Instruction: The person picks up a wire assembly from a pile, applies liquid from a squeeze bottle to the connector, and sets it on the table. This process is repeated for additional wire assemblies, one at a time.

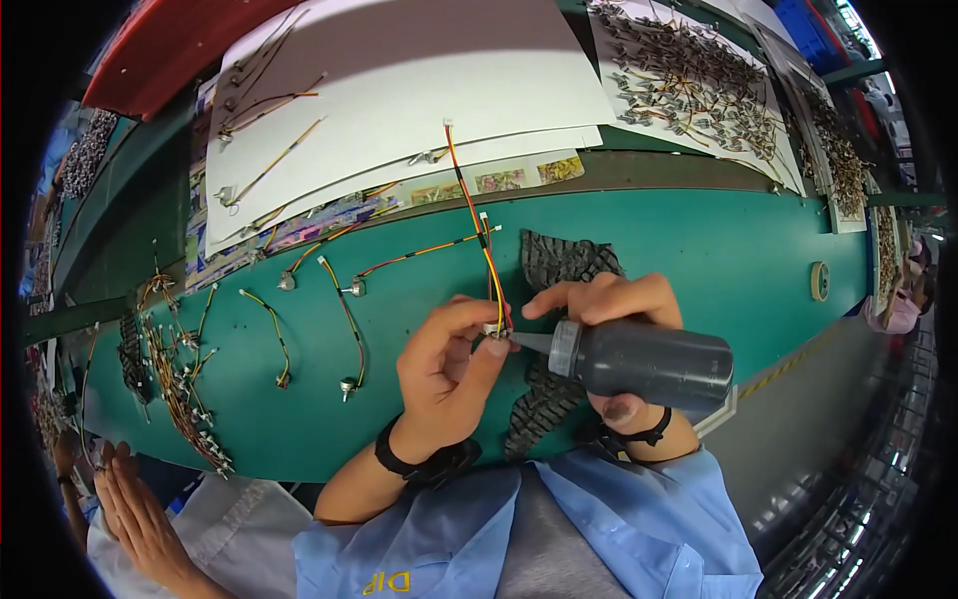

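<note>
Between the thumb and fingers of my left hand (439,374) is a small potentiometer (491,328). Its red, yellow and black wires (477,215) run up and away to a white connector (448,123). My right hand (627,298) is wrapped round a dark squeeze bottle (664,361), tipped on its side. The bottle's narrow nozzle (529,341) points left, its tip at the potentiometer; whether they touch I cannot tell. A dark patterned cloth (561,258) lies partly under my right hand and the bottle. Left of my hands, several wired potentiometers (354,287) rest on the green tabletop (429,270).
White sheets (399,70) at the back carry more wired parts. A dense pile of them (699,75) covers a sheet at far right. A wire bundle (180,389) lies left; a tape roll (819,282) sits right. A red bin (170,50) overhangs far left. A co-worker's hand (140,514) is at lower left.
</note>
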A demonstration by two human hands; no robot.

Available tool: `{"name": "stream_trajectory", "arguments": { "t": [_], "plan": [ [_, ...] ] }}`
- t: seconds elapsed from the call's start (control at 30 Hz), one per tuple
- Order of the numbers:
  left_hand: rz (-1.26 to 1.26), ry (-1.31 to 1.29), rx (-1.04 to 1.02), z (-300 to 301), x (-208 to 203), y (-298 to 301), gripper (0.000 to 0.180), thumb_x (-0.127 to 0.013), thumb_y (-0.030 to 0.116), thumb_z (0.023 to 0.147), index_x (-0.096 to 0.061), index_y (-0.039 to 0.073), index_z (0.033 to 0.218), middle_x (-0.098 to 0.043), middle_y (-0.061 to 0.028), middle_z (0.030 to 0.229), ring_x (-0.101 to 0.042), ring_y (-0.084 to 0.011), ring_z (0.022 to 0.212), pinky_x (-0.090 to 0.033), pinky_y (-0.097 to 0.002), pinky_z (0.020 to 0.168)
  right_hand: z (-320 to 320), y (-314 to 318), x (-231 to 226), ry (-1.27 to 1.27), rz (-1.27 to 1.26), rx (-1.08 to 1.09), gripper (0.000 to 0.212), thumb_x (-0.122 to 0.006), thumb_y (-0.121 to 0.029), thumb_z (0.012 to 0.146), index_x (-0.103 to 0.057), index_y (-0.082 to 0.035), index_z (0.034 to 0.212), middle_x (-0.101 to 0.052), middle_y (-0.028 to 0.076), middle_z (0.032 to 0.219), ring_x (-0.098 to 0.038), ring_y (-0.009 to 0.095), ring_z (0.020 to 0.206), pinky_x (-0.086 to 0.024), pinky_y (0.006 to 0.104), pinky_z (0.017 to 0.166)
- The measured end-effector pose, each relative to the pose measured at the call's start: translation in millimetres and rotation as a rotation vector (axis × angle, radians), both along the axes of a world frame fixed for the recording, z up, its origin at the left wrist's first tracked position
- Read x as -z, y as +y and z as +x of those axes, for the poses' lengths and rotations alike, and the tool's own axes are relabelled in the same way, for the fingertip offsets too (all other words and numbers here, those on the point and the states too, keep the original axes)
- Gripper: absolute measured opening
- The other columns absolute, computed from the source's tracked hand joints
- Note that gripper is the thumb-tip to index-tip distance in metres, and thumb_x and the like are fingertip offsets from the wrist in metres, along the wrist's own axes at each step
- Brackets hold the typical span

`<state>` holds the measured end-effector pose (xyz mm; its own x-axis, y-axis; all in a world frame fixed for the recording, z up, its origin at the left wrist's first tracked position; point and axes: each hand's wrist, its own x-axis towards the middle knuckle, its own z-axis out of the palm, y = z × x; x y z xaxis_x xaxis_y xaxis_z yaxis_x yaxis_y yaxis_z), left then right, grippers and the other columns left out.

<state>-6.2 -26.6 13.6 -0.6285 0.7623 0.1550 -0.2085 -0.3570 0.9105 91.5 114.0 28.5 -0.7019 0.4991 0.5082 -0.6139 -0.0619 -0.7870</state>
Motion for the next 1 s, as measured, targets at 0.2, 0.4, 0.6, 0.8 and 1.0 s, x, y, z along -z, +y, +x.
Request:
{"name": "stream_trajectory", "arguments": {
  "t": [0.2,0.4,0.6,0.8,1.0],
  "plan": [
    [0.0,0.03,0.002,2.1,8.0,-0.2,0.027,-0.058,-0.011,0.087,-0.056,-0.006,0.113,-0.06,-0.014,0.101,-0.058,-0.0184,0.089,-0.049,-0.0293,0.078,5.8,-0.1,0.5,-0.053,0.022,0.056,0.065,-0.086,-0.036,0.07,-0.051,0.004,0.108,-0.055,0.01,0.079,-0.06,0.022,0.07,-0.056,0.0484,0.078],
    [-0.002,0.02,0.02,0.1,9.3,-2.1,0.031,-0.061,-0.014,0.083,-0.056,-0.007,0.112,-0.061,-0.0151,0.101,-0.057,-0.0208,0.087,-0.047,-0.0309,0.076,-0.5,7.9,7.1,0.055,0.166,0.085,0.07,-0.088,-0.037,0.066,-0.053,0.007,0.106,-0.051,0.01,0.065,-0.059,0.026,0.057,-0.058,0.0491,0.068],
    [-0.023,0.017,0.021,0.3,9.7,-2.4,0.03,-0.062,-0.013,0.081,-0.058,-0.007,0.11,-0.061,-0.0155,0.1,-0.058,-0.0217,0.087,-0.047,-0.0311,0.075,-1.6,11.0,8.9,0.054,0.208,0.073,0.072,-0.089,-0.039,0.064,-0.052,0.008,0.106,-0.052,0.01,0.062,-0.06,0.029,0.054,-0.058,0.0489,0.063],
    [-0.03,0.014,0.015,0.2,8.4,-3.7,0.029,-0.063,-0.012,0.08,-0.059,-0.007,0.108,-0.062,-0.0159,0.1,-0.058,-0.0221,0.087,-0.047,-0.0313,0.075,-1.3,11.2,9.2,0.043,0.22,0.077,0.071,-0.088,-0.038,0.065,-0.052,0.008,0.105,-0.053,0.011,0.062,-0.063,0.033,0.058,-0.058,0.0491,0.064],
    [-0.045,0.037,0.012,0.4,9.1,-3.8,0.029,-0.064,-0.012,0.079,-0.06,-0.007,0.107,-0.062,-0.0164,0.099,-0.058,-0.0224,0.085,-0.047,-0.0313,0.074,0.1,10.0,8.7,0.038,0.212,0.078,0.07,-0.088,-0.038,0.066,-0.052,0.008,0.106,-0.054,0.012,0.064,-0.064,0.034,0.061,-0.058,0.0496,0.064]
  ]
}}
